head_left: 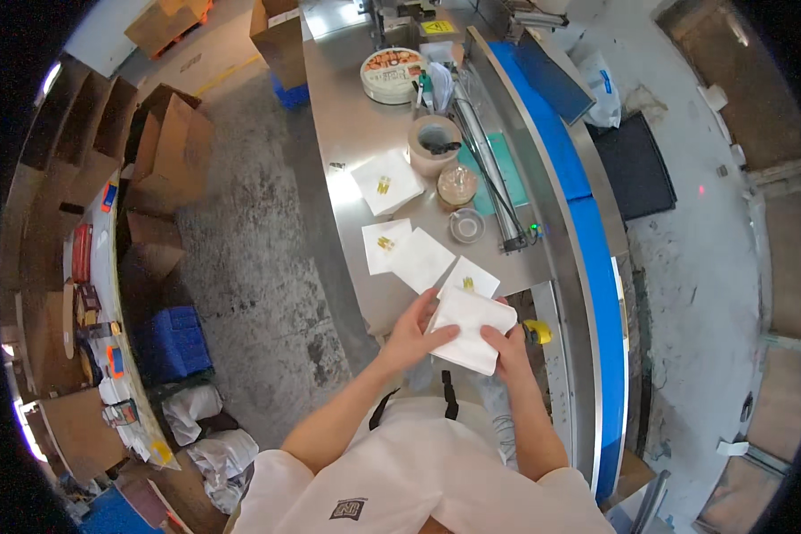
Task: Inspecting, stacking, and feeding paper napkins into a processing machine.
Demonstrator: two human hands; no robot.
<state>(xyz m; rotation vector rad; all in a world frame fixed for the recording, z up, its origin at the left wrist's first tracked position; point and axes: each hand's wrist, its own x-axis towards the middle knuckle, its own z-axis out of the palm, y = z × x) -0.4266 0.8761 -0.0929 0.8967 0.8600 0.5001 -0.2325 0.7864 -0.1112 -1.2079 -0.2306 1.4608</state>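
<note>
Right at the near edge of the steel table [347, 116], left hand [411, 336] and right hand [505, 345] both pinch a white napkin stack [470, 327]. Further along sit loose napkins [421, 259], a tape roll [433, 142] and a round tin [393, 74], with cardboard boxes [173, 147] off on the concrete floor [249, 258].

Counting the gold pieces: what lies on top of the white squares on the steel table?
Three white squares each carry a small gold piece; a fourth looks bare. The stack in both hands hides whatever lies beneath it.
</note>
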